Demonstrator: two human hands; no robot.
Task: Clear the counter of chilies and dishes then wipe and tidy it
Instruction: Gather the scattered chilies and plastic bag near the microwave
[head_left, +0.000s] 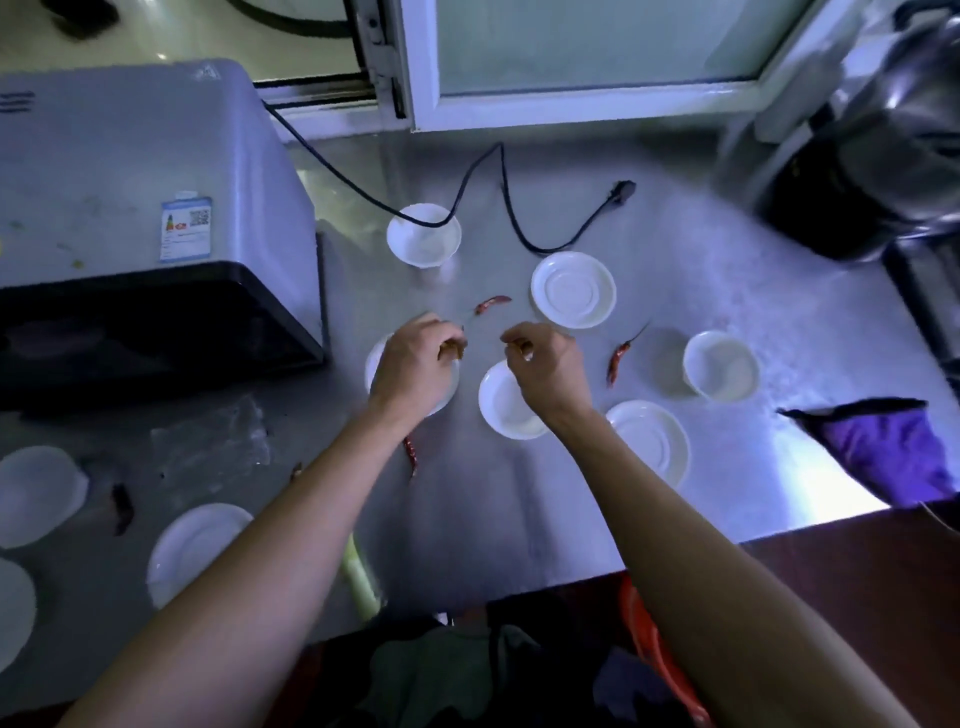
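Note:
Dried red chilies lie on the steel counter (519, 519): one (492, 304) just beyond my hands, one (618, 358) to the right, one (410, 454) beside my left forearm, and a dark one (122, 506) at the left. My left hand (415, 364) hovers over a white dish (374, 364), its curled fingers holding a small brownish chili. My right hand (545, 364) is above a white bowl (506, 410), with fingers curled, thumb against forefinger and nothing plainly seen in it. Other white dishes stand around: bowl (423, 234), saucer (573, 289), bowl (721, 371), saucer (649, 441), plate (195, 545).
A grey appliance (130, 208) fills the back left; its black cable (498, 208) crosses the far bowl and ends in a plug (623, 189). A dark machine (857, 182) stands at the back right. A purple cloth (883, 452) lies by the right edge. More white plates (36, 493) sit far left.

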